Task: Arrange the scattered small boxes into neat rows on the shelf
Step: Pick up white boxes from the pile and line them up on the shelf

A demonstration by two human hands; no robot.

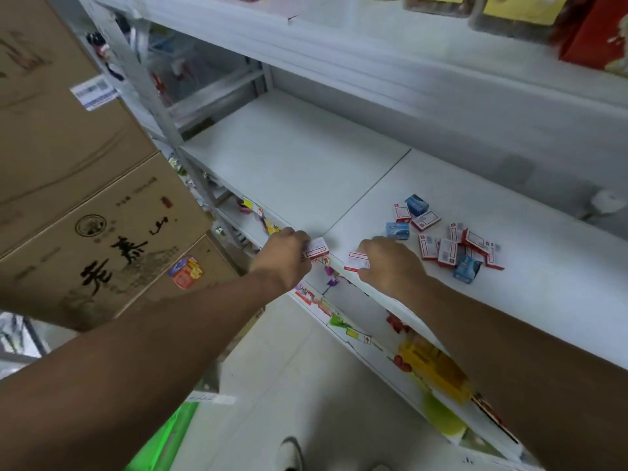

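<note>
My left hand [287, 254] grips a small red-and-white box [317, 248] at the front edge of the white shelf [299, 158]. Just to its right, my right hand [390, 263] holds a second red-and-white box [356, 261] at the same edge. A loose heap of several small boxes lies further right on the shelf: red-and-white ones [448, 251] mixed with blue ones [397, 230], none lined up. The two held boxes are a short gap apart.
Stacked brown cardboard cartons [85, 205] stand close on the left. The shelf above [373, 39] carries yellow and red packages. Lower shelves [431, 368] hold yellow goods with price tags along their edges. A seam [370, 188] divides the shelf board.
</note>
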